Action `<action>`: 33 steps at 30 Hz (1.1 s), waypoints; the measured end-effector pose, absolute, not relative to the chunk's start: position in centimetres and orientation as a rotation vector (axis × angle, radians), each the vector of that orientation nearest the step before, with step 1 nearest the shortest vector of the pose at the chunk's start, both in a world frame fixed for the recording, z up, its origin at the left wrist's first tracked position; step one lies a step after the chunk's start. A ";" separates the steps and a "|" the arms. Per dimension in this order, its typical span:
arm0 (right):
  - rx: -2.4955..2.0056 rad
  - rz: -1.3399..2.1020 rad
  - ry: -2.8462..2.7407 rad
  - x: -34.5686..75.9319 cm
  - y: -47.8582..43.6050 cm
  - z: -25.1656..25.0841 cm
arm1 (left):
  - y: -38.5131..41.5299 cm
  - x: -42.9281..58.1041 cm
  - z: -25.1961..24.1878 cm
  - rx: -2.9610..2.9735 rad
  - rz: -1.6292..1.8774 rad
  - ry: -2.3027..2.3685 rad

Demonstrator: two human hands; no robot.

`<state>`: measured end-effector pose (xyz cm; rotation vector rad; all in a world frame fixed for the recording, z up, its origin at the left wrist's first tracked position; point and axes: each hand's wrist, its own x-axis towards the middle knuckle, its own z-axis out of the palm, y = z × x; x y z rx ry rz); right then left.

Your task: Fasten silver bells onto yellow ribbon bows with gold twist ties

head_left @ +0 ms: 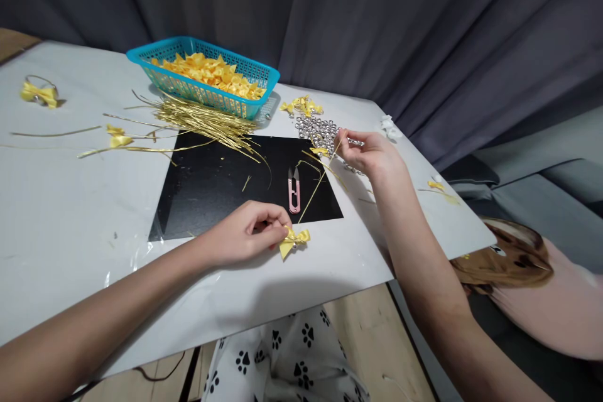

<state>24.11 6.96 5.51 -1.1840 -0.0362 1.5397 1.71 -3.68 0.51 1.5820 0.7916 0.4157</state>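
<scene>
Between the thumb and fingers of my left hand point(257, 230) is a yellow ribbon bow point(294, 242) with a small shiny bead at its middle, held just above the table's front edge. A thin gold wire point(311, 198) runs from the bow up to my right hand point(360, 149), whose fingertips pinch its far end. Beside that hand lies a pile of silver beads point(313, 129). Pink thread snips point(294, 191) rest on the black mat point(221, 195) between my hands, blades pointing away.
A blue basket point(202, 85) full of yellow bows stands at the back. In front of it lies a bundle of gold wires point(202, 119). More bows point(304, 104) sit behind the beads, and a bow with a ring point(38, 94) is far left on the white table point(70, 201).
</scene>
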 end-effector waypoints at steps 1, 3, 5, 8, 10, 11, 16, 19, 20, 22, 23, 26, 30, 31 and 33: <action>-1.182 1.542 -0.027 24.1 7.0 5.5 | -3.7 1.7 0.5 1.589 0.414 0.791; -1.179 1.547 0.000 24.3 7.0 5.5 | -3.7 1.7 0.4 1.602 0.416 0.789; -1.174 1.549 0.012 24.4 7.0 5.4 | -3.7 1.6 0.3 1.608 0.423 0.794; -1.184 1.536 0.016 24.6 7.0 5.5 | -3.8 1.6 0.3 1.601 0.428 0.801; -1.201 1.530 0.005 24.7 7.0 5.6 | -3.7 1.6 0.4 1.595 0.425 0.795; -1.209 1.531 -0.007 24.7 6.9 5.7 | -3.7 1.6 0.4 1.593 0.424 0.791; -1.257 1.536 -0.116 25.0 6.9 6.0 | -3.7 1.6 0.5 1.600 0.407 0.793; -1.285 1.523 -0.156 25.2 6.9 6.1 | -3.8 1.5 0.5 1.618 0.406 0.795; -1.290 1.516 -0.154 25.2 6.9 6.1 | -3.8 1.5 0.5 1.629 0.418 0.799; -1.290 1.502 -0.147 25.3 6.8 6.1 | -3.8 1.5 0.5 1.655 0.452 0.815; -1.285 1.499 -0.151 25.4 6.8 6.2 | -3.8 1.5 0.5 1.671 0.472 0.828; -1.261 1.500 -0.178 25.6 6.6 6.3 | -3.8 1.5 0.6 1.714 0.516 0.871; -1.267 1.485 -0.225 25.7 6.4 6.7 | -3.7 1.6 0.7 1.736 0.511 0.879; -1.270 1.475 -0.224 25.8 6.3 6.8 | -3.7 1.6 0.7 1.736 0.505 0.874; -1.268 1.459 -0.198 26.0 6.2 7.0 | -3.8 1.6 0.7 1.737 0.498 0.868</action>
